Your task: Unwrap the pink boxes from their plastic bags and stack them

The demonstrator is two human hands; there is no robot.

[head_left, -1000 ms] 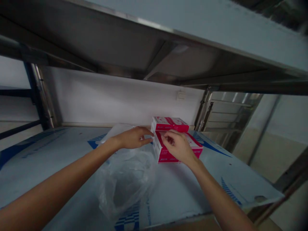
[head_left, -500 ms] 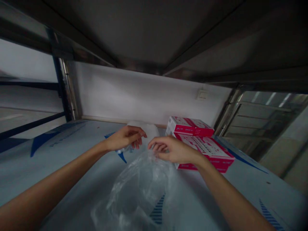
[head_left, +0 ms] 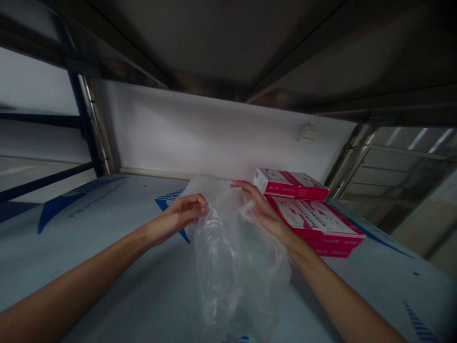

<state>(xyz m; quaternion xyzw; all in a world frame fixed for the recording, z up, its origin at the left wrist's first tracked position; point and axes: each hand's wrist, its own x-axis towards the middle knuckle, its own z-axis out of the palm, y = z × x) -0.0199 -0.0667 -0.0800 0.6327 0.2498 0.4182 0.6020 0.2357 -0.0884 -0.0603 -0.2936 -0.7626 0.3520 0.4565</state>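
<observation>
A clear plastic bag hangs crumpled between my hands, above the film-covered shelf. My left hand pinches its upper left edge between thumb and curled fingers. On the other side, my right hand touches the upper right of the bag with its fingers stretched out toward the wall. Thin film partly covers the right thumb, so its hold there is hard to make out. Beyond my hands, a whitish translucent sheet or pile lies flat near the wall; its kind is unclear.
Pink-and-white boxes are stacked right of my right hand. A low dark metal shelf spans overhead. Metal posts stand at both sides, and a white wall with a switch closes the back.
The bag's upper part has been raised and spread between my hands. My left hand now grips its edge. The right hand has gone from curled fingers to stretched ones, farther forward.
</observation>
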